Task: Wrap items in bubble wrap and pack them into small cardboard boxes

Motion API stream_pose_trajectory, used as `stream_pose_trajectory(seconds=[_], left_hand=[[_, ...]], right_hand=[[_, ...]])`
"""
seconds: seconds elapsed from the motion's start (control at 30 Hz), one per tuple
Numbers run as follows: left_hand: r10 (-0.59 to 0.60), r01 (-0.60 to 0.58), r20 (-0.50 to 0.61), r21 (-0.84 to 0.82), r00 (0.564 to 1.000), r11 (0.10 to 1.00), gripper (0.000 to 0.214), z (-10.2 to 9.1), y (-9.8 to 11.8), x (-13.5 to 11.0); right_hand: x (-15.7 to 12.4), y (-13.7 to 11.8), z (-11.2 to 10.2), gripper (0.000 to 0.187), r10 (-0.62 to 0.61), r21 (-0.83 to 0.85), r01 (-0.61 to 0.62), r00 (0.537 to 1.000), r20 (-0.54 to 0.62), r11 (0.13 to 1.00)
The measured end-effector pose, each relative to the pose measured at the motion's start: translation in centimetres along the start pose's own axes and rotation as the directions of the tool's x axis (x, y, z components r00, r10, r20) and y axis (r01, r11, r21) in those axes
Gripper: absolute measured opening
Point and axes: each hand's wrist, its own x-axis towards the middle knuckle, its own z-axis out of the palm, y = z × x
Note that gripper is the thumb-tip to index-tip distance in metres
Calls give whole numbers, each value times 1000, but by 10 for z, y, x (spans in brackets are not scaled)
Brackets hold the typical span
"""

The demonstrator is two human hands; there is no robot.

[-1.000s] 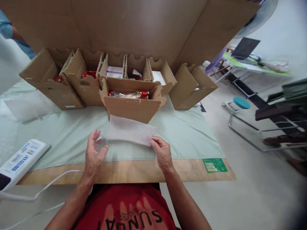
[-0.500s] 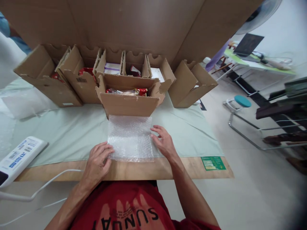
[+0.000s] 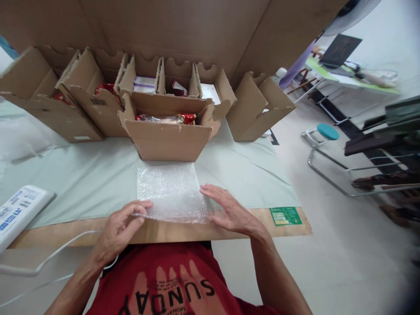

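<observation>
A clear sheet of bubble wrap (image 3: 170, 190) lies flat at the front of the table, close to the near edge. My left hand (image 3: 123, 225) has the sheet's near left corner between its thumb and curled fingers. At the right edge of the sheet, my right hand (image 3: 228, 208) rests with its fingers stretched and apart, touching the wrap's side. Just behind the wrap stands an open cardboard box (image 3: 167, 140) with red and clear wrapped packets (image 3: 187, 119) inside.
Behind it is a row of open cardboard bins (image 3: 88, 98) with packets and small boxes. A white device (image 3: 21, 210) with blue print lies left, near a white cable (image 3: 59, 249). A green card (image 3: 285, 215) sits at the right front edge. Plastic wrap (image 3: 26, 135) lies far left.
My left hand has shifted left and taken the wrap's near corner. My right hand has turned, its fingers lying along the right edge. The view has moved slightly.
</observation>
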Motion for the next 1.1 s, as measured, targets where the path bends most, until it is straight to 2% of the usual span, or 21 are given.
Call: stream_pose_trajectory(seconds=[0.07, 0.17, 0.23, 0.37, 0.43, 0.6, 0.7, 0.83, 1.0, 1.1], left_hand=[[-120, 118, -11, -84, 993, 989, 25, -5, 2, 0], [-189, 175, -100, -136, 977, 975, 30, -5, -2, 5], [-204, 185, -140, -133, 969, 974, 34, -3, -6, 9], [-194, 191, -132, -39, 972, 981, 56, 1, -10, 13], [-180, 185, -138, 26, 974, 982, 64, 2, -10, 13], [-184, 234, -243, 197, 952, 952, 54, 5, -9, 25], [-167, 261, -284, 335, 944, 905, 55, 9, -10, 37], [-132, 266, -292, 488, 947, 831, 53, 14, -14, 46], [16, 192, -295, 662, 955, 725, 52, 14, -13, 44], [-73, 235, -250, 717, 965, 657, 57, 12, -7, 46]], right_hand=[[-1, 5, 4, 85, 6, -1, -6, 996, 89, 1000], [3, 6, 11, 90, 13, 79, -21, 996, 93, 997], [10, 4, 19, 77, 74, 164, -76, 997, 22, 984], [29, 0, 42, 19, 294, 248, -252, 944, -150, 935], [36, 0, 51, 16, 350, 270, -291, 914, -205, 918], [45, 0, 62, 20, 419, 378, -298, 859, -294, 876], [49, 1, 68, 22, 437, 291, -346, 825, -358, 892], [51, 3, 75, 25, 404, 71, -418, 800, -443, 906], [57, 5, 68, 33, 332, -153, -434, 834, -441, 888], [78, 3, 56, 44, 366, -198, -461, 849, -381, 865]])
